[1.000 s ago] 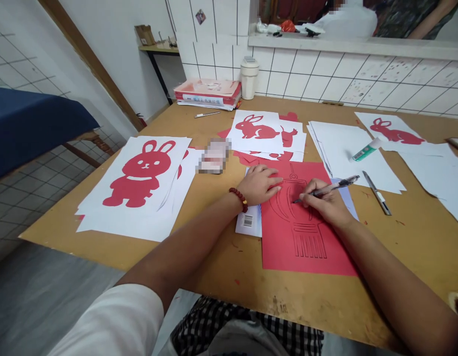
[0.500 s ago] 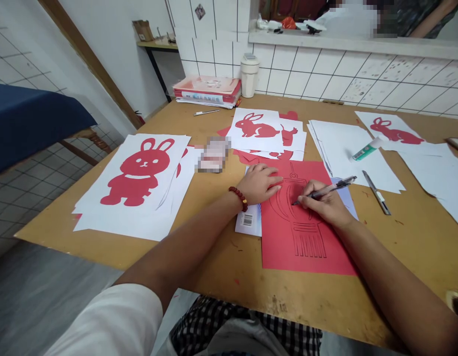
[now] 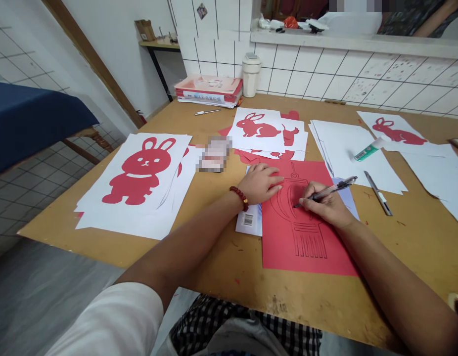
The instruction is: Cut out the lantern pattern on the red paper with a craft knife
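A red sheet [image 3: 281, 252] with a lantern outline and tassel drawn in dark lines lies in front of me, over a pale booklet [image 3: 248, 223] with a barcode. Spread on the sheet's upper left is my left hand [image 3: 260, 184], palm down, a dark red bead bracelet on its wrist. My right hand [image 3: 323, 201] grips a dark pen [image 3: 338, 186], its tip on the lantern's body. To the right lie a utility knife [image 3: 378, 193] and a green and white glue stick [image 3: 369, 149], the glue stick resting on white sheets [image 3: 343, 136].
Red rabbit pictures on white paper [image 3: 162, 217] lie left, at the back and right on the brown table [image 3: 214, 267]. A white cup [image 3: 251, 74] and stacked paper packs [image 3: 210, 91] stand by the wall. A person's arm shows beyond the ledge.
The view has shifted very slightly. The pen tip has moved a little down and right along the lantern's inner curve, while my left hand stays in place on the sheet.
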A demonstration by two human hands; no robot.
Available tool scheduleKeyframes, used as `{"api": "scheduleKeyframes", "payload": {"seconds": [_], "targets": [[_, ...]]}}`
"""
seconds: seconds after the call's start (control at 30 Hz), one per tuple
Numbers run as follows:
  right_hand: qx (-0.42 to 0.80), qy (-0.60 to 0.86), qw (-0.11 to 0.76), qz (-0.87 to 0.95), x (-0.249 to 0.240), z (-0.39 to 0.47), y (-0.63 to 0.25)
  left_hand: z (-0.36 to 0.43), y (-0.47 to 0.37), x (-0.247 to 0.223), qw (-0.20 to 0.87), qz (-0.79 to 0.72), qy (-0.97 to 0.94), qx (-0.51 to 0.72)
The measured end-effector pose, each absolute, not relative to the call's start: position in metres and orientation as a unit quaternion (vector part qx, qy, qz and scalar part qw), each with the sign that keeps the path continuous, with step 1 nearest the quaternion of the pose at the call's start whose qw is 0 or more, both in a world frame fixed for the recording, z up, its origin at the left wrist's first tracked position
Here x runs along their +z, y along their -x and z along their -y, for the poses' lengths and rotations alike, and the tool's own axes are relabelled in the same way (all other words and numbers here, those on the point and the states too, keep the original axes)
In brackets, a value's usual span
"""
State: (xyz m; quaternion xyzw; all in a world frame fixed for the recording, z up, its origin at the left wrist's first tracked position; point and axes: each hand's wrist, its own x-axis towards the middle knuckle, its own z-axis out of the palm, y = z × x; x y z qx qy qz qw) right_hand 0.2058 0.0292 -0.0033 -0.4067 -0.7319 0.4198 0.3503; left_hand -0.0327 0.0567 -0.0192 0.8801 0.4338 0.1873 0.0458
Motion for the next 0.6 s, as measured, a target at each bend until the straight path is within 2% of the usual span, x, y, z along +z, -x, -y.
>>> {"api": "scheduleKeyframes", "payload": {"seconds": [0.6], "targets": [[0.436,0.384,0.339,0.74,-0.0037,-0.0295,-0.2086,-0.0559,0.0329,-0.0174,0.048,-0.435,-0.879,0.187]]}}
